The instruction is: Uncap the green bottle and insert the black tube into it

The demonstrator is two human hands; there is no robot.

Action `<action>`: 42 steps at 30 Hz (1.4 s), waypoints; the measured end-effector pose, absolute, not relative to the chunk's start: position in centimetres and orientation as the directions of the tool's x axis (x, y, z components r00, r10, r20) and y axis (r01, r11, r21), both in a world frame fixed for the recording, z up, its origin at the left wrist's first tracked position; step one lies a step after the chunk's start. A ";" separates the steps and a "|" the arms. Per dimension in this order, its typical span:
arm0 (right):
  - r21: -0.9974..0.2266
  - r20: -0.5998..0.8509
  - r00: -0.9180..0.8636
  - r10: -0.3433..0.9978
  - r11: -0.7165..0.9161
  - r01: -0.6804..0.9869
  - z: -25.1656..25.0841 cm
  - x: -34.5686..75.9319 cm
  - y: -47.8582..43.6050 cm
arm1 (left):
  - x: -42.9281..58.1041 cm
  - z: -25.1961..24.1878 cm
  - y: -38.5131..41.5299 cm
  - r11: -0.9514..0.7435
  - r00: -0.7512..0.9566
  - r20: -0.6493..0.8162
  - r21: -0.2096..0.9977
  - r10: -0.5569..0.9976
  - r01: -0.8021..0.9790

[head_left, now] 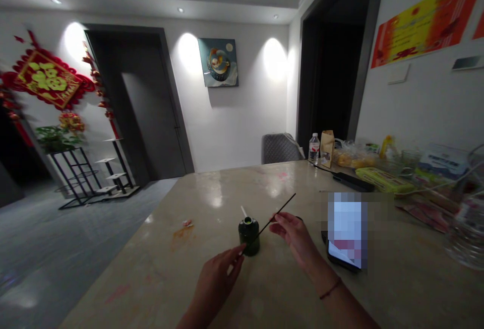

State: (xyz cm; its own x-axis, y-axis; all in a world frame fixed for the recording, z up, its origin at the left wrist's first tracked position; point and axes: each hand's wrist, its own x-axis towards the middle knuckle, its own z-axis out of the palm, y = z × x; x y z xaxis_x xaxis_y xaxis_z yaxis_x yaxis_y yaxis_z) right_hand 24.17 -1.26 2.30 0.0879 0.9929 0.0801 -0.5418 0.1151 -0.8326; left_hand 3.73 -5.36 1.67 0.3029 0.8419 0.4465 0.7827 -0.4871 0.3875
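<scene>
A thin black rod [266, 225] runs diagonally over a marble table [212, 188], held between both hands. My left hand [217, 283] pinches its lower end, where a pale tip shows, and my right hand [295, 233] grips it farther up with thumb and fingertips. The rod passes in front of a small dark green bottle [248, 237], which stands upright between my hands. A white stick [244, 211] pokes up from the bottle's open top. To the right of my right hand lies a phone [342, 248], its screen blurred out.
A small crumpled scrap [187, 223] and an orange stain [182, 236] mark the tabletop. At the far right end stand a water bottle [313, 148], a paper bag [327, 148], a yellow-green box [382, 180] and a glass vessel [467, 238]. The table's left edge drops to the floor.
</scene>
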 end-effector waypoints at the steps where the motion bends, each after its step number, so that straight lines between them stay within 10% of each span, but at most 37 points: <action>1: -0.830 0.091 0.118 0.989 0.141 -0.539 2.5 24.3 -1.1 | 3.7 1.7 -5.3 -0.472 0.284 0.443 0.405 0.850 0.783; 14: -0.795 0.253 0.596 0.762 0.514 -0.320 7.4 25.3 1.6 | 2.6 0.8 -4.7 -0.399 0.168 0.443 0.501 0.881 0.768; 42: -0.918 0.386 0.174 0.906 0.359 0.171 4.0 19.3 2.8 | 3.3 0.1 -5.0 -0.372 0.191 0.354 0.564 0.916 0.737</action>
State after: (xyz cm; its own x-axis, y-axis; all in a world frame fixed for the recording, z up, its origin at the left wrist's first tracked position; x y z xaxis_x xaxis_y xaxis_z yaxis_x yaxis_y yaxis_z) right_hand 19.34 2.77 4.05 0.1738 0.9058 0.3864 0.1713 0.3586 -0.9176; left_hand 3.26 -4.95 0.09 0.1914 0.9156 0.3536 0.7372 -0.3719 0.5642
